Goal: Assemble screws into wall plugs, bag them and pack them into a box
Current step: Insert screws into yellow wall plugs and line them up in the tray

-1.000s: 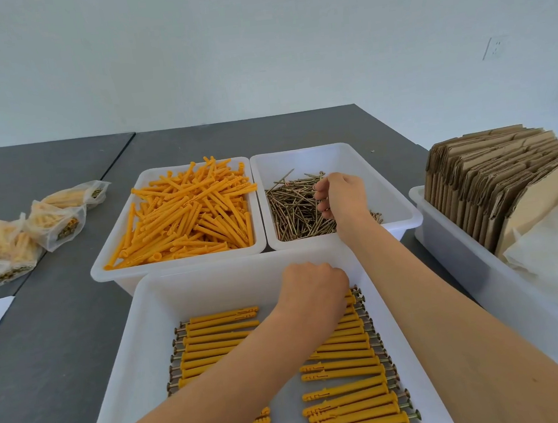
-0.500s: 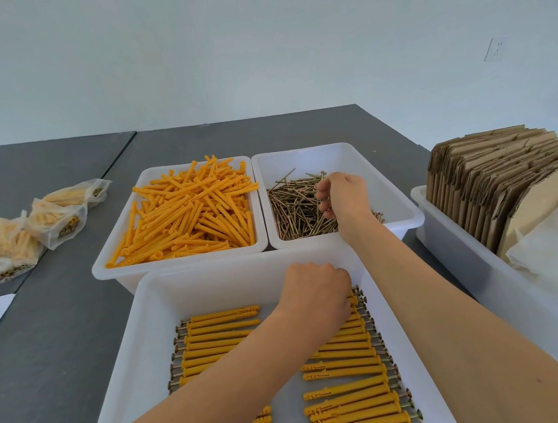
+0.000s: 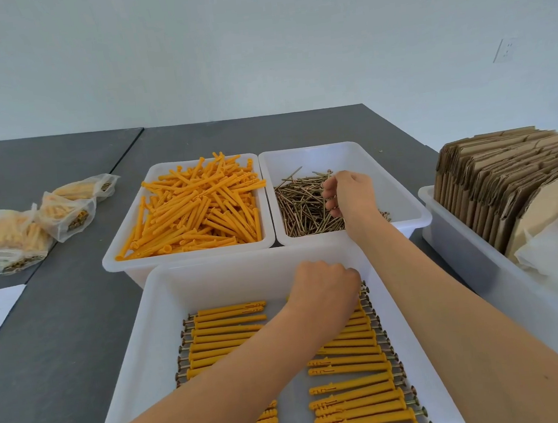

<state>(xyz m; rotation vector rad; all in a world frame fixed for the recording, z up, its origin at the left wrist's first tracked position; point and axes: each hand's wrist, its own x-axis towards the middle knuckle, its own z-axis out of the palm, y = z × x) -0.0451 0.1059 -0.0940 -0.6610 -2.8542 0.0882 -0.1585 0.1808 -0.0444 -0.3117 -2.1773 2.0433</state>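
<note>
While both hands (image 3: 324, 292) (image 3: 349, 193) curl, contents hidden, white bins (image 3: 208, 277) crowd a grey table (image 3: 60, 337) under a pale wall (image 3: 253, 41).

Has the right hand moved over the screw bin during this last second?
No. The right hand hovers at the same spot over the screws, judged against the screw bin's near rim.

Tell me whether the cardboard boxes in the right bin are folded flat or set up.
Folded flat. The cardboard boxes stand on edge, packed side by side in the right bin; none is opened into a box shape.

No text can be read anywhere
</note>
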